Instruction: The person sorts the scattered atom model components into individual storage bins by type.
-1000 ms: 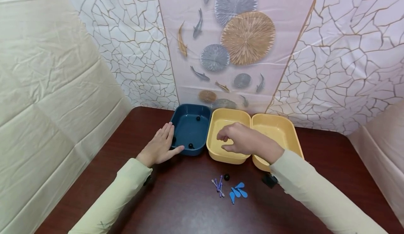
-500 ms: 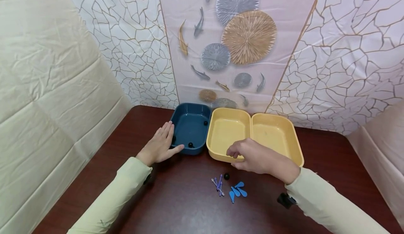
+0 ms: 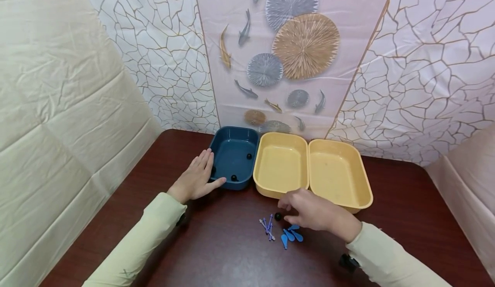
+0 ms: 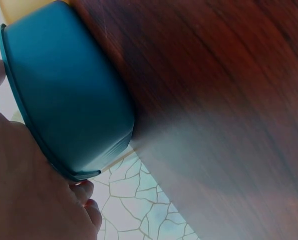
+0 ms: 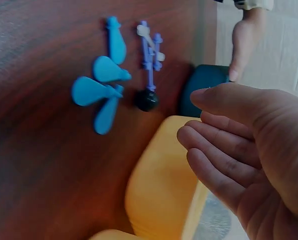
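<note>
My left hand [image 3: 195, 179] rests with extended fingers along the left rim of the dark blue bin [image 3: 236, 185], its thumb at the front corner. Inside that bin lie several small black balls, one near the right wall [image 3: 249, 156] and one at the front [image 3: 233, 178]. Over the table, in front of the middle yellow bin, my right hand [image 3: 309, 212] hovers with bent fingers and nothing in it. Just beside its fingertips is a black ball [image 3: 277, 216] on the table, seen also in the right wrist view as a ball [image 5: 147, 100] apart from the hand.
Purple and white small sticks [image 3: 267, 227] lie left of the ball. Several blue paddle-shaped pieces [image 3: 288, 235] lie just below the right hand. Two yellow bins, the middle one [image 3: 270, 191] and the right one [image 3: 363, 205], stand beside the blue bin, against a patterned cloth backdrop.
My right hand has come back from over the middle yellow bin, down toward the ball on the table. A black ball in the blue bin has rolled about. The left hand stays put.
</note>
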{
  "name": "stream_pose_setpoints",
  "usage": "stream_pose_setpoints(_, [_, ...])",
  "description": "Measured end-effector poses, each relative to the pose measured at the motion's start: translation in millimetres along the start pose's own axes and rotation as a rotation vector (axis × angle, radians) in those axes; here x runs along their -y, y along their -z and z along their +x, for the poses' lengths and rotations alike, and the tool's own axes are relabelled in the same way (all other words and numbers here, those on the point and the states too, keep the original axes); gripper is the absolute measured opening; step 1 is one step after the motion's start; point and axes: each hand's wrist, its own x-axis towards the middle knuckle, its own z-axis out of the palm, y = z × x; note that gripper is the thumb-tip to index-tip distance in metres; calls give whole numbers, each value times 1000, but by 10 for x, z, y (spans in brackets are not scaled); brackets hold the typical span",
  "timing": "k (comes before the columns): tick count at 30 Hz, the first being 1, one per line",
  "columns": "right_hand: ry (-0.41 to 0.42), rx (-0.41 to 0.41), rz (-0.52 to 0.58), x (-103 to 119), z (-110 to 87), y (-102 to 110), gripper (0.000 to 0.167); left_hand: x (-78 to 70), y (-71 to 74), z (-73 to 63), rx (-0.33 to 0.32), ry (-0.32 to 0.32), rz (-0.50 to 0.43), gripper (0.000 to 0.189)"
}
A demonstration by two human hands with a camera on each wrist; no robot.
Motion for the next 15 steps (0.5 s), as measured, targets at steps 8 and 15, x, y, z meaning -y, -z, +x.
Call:
stream_pose_setpoints(8, [-26, 22, -33, -79, 6, -218, 22, -6, 1, 10, 13, 8, -2, 101])
stream_pose_setpoints(15, [33, -24, -95, -111, 51, -400, 17, -2, -14, 4, 16, 15, -1, 101])
